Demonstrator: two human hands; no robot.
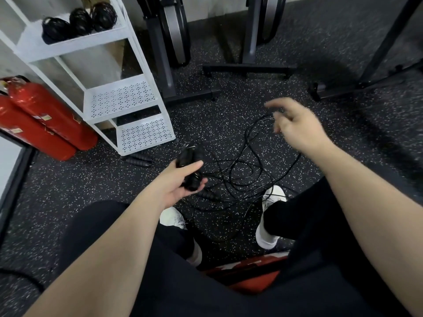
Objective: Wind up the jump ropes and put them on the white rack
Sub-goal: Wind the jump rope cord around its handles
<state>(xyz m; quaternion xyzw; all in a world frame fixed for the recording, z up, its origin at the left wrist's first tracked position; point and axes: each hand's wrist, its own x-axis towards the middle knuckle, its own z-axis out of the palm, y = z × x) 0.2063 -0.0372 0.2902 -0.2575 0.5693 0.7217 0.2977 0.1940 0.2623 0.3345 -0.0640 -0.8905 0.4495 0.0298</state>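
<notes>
The left hand (pixel 177 181) grasps a pair of black jump-rope handles (pixel 190 170), thumb across them, palm up, near the centre of the view. From them a thin black rope (pixel 240 172) trails in loose tangled loops over the speckled floor (pixel 229 106) toward 3 o'clock, between two white shoes (pixel 269 227). The right hand (pixel 295 124), blurred, is raised at 2 o'clock with fingers curled where a strand of that rope rises; whether it pinches the strand I cannot tell. Another pair of black handles (pixel 139 159) lies on the floor just beside the foot of the white rack (pixel 128 99), at 10 o'clock. Three wound black bundles (pixel 80 22) sit on the rack's top shelf at 11 o'clock. Two red fire extinguishers (pixel 43 120) lean at 9 o'clock; their labels are too small to read.
</notes>
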